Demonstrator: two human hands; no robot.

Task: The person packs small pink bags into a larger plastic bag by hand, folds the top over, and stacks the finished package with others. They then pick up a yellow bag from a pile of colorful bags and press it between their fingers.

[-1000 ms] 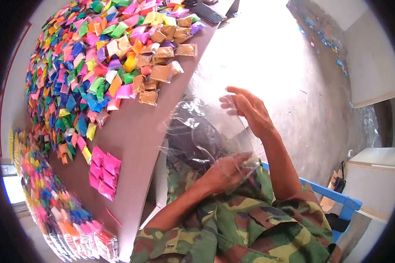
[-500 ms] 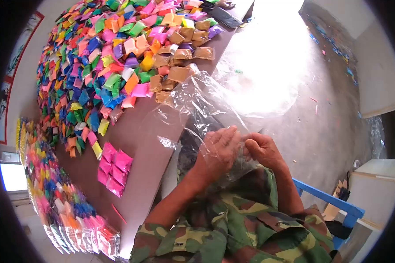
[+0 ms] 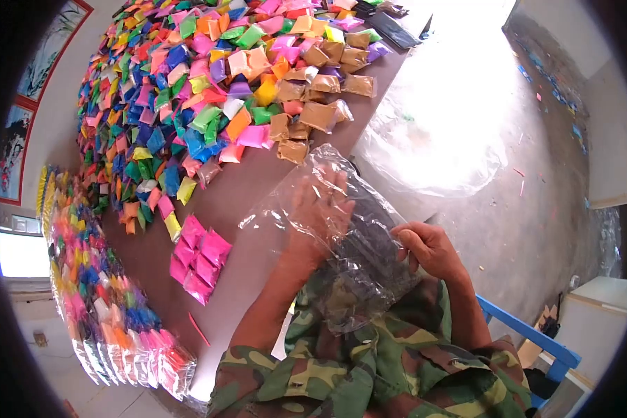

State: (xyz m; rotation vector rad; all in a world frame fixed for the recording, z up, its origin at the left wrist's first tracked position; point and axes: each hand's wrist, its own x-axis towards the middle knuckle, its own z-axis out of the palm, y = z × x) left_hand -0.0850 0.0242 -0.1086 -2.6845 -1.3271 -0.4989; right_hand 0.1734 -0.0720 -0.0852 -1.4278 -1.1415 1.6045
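Observation:
A large clear plastic bag (image 3: 361, 275) spreads across the front of my body, creased and shiny. My left hand (image 3: 322, 212) shows through the film, fingers stretched out towards the bag's far end. At the bag's right edge, my right hand (image 3: 430, 251) pinches the film between thumb and fingers. To the left on the brown table (image 3: 240, 198) lies a small block of bright pink packets (image 3: 200, 259), set side by side in rows. Brown packets (image 3: 318, 117) lie just beyond the bag's far end.
A big heap of colourful small packets (image 3: 188, 90) covers the table's far side. Filled clear bags (image 3: 111, 306) stand in a row at the left. A thin red strip (image 3: 199, 329) lies near the table edge. A blue chair frame (image 3: 529, 327) is at my right.
My left hand has moved away from my right hand, up and left, and its fingers have straightened under the film. The bag has spread wider. The view has shifted slightly.

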